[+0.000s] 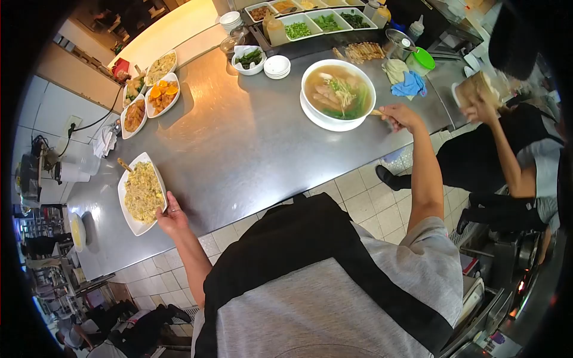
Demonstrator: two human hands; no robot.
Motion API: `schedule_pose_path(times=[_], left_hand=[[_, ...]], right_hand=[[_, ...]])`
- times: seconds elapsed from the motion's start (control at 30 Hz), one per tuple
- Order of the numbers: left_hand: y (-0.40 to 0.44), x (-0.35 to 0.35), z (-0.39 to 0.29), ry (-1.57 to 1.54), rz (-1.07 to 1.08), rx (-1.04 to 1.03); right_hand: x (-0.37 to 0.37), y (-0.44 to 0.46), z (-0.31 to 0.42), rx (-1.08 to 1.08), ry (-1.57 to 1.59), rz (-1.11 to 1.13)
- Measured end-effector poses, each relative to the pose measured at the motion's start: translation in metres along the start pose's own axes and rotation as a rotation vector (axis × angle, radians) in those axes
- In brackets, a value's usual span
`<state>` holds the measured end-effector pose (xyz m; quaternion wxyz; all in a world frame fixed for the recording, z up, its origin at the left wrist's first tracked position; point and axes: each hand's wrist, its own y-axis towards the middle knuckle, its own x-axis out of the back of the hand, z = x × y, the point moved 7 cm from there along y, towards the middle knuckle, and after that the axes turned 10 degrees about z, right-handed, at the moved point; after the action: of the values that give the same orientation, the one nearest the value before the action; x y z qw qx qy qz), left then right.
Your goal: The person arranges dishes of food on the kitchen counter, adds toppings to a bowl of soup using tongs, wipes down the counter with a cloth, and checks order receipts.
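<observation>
My left hand (172, 216) grips the near edge of a white plate (138, 228) heaped with fried rice (143, 192). A spoon handle (123, 164) sticks out at the far side of that rice. Whether the plate rests on the counter or is slightly lifted, I cannot tell. At the right, my right hand (399, 117) is closed on the handle of a wooden-looking spoon (376, 112) at the rim of a large white soup bowl (370, 80). Clear broth, pale pieces and green leaves (346, 110) fill the bowl, which stands on a white plate (315, 119).
Filled dishes (162, 95) stand at the back left of the steel counter (239, 143). Along the back are small stacked plates (277, 65), a bowl of dark greens (248, 59) and a topping tray (313, 27). Cloths (408, 83) lie right. A co-worker (507, 137) holds a container there.
</observation>
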<state>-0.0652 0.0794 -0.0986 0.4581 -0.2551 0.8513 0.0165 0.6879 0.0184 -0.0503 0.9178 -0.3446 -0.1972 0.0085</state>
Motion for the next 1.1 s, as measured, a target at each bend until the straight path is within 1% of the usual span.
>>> schedule_pose_path(times=[0.1, 0.13, 0.2, 0.27, 0.33, 0.37, 0.43, 0.5, 0.57, 0.6, 0.63, 0.67, 0.7, 0.73, 0.77, 0.8, 0.83, 0.87, 0.9, 0.93, 0.97, 1.07, 1.1], left_hand=[[0.013, 0.002, -0.006, 0.037, -0.025, -0.064], [0.017, 0.001, -0.01, 0.049, -0.027, -0.072], [0.028, 0.002, -0.02, 0.08, -0.055, -0.08], [0.04, 0.013, -0.025, 0.102, -0.066, -0.084], [0.053, 0.019, -0.03, 0.12, -0.064, -0.093], [0.056, 0.017, -0.023, 0.08, -0.037, -0.042], [0.067, -0.007, -0.015, -0.002, 0.021, 0.063], [0.049, -0.07, 0.036, 0.159, 0.105, 0.222], [-0.007, -0.161, 0.106, 0.424, 0.451, 0.47], [-0.031, -0.189, 0.149, 0.48, 0.556, 0.617], [-0.053, -0.207, 0.199, 0.487, 0.776, 0.714], [-0.073, -0.223, 0.235, 0.595, 0.834, 0.776], [-0.08, -0.223, 0.282, 0.652, 0.92, 0.887], [-0.095, -0.239, 0.306, 0.936, 0.98, 0.86], [-0.108, -0.255, 0.325, 0.946, 1.095, 0.801], [-0.121, -0.271, 0.338, 0.942, 1.194, 0.841], [-0.13, -0.28, 0.349, 0.899, 1.246, 0.919], [-0.135, -0.283, 0.365, 0.891, 1.247, 0.891], [-0.137, -0.283, 0.368, 0.877, 1.248, 0.876], [-0.133, -0.279, 0.374, 0.869, 1.246, 0.819], [-0.13, -0.277, 0.37, 0.865, 1.243, 0.761], [-0.125, -0.265, 0.355, 0.863, 1.159, 0.698], [-0.123, -0.257, 0.366, 0.873, 1.136, 0.67]], right_hand=[[0.013, -0.019, 0.006, 0.0, -0.051, -0.277], [0.016, -0.025, 0.005, 0.055, -0.038, -0.394], [-0.01, -0.019, -0.011, 0.118, 0.264, -0.305], [-0.05, -0.03, -0.005, 0.183, 0.456, -0.152], [-0.067, -0.024, 0.002, 0.265, 0.601, -0.152], [-0.071, -0.02, 0.005, 0.305, 0.673, -0.152], [-0.078, -0.015, 0.018, 0.332, 0.692, -0.149], [-0.078, -0.004, 0.014, 0.359, 0.705, -0.163], [-0.078, -0.007, 0.018, 0.358, 0.807, -0.14], [-0.08, -0.012, 0.023, 0.355, 0.825, -0.128], [-0.077, -0.008, 0.017, 0.371, 0.816, -0.096], [-0.079, -0.01, 0.02, 0.377, 0.803, -0.064], [-0.08, -0.015, 0.028, 0.387, 0.805, -0.087], [-0.08, -0.017, 0.029, 0.394, 0.81, -0.097], [-0.082, -0.019, 0.034, 0.402, 0.811, -0.092], [-0.079, -0.014, 0.027, 0.394, 0.804, -0.08], [-0.079, -0.013, 0.025, 0.395, 0.795, -0.079], [-0.072, -0.005, 0.016, 0.411, 0.79, -0.078], [-0.073, -0.006, 0.015, 0.379, 0.787, -0.094], [-0.075, -0.012, 0.023, 0.379, 0.776, -0.097], [-0.078, -0.016, 0.033, 0.366, 0.754, -0.081], [-0.089, -0.025, 0.051, 0.375, 0.747, -0.074], [-0.087, -0.018, 0.048, 0.389, 0.748, -0.074]])
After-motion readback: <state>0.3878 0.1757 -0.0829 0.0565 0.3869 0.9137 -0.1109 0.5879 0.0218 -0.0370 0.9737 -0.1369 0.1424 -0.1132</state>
